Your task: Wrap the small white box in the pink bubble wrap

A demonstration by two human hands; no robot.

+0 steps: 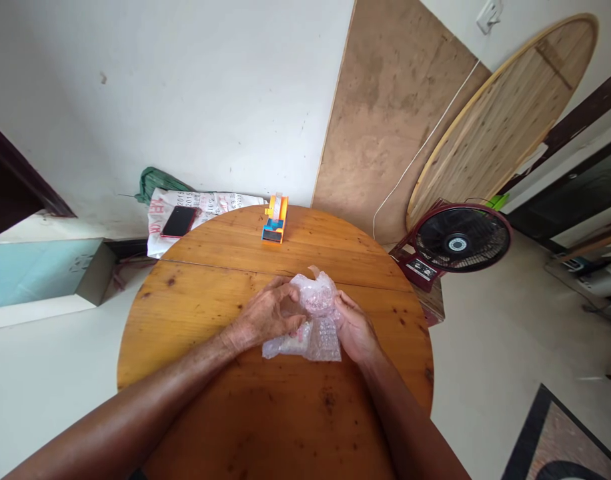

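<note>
Wrapping hid whatever lay inside the bubble wrap (313, 320), perhaps something small, as the left hand (268, 317) and right hand (354, 330) closed their fingers on it at mid-table (210, 280). An orange tape dispenser (276, 219) stood at the far edge, a phone (178, 221) and fan (458, 241) beyond.

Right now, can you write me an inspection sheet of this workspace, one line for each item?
Surface: round wooden table, dark spots, a seam across it.
Job's things: bubble wrap, bunched up; what is inside cannot be seen.
Clutter: orange dispenser at the table's far edge.
Grips: left hand and right hand, both closed on the bubble wrap.
Cables: white cable running down across the brown board.
Surroundings: phone on a printed sack; fan beside the table; round board leaning on the wall.
</note>
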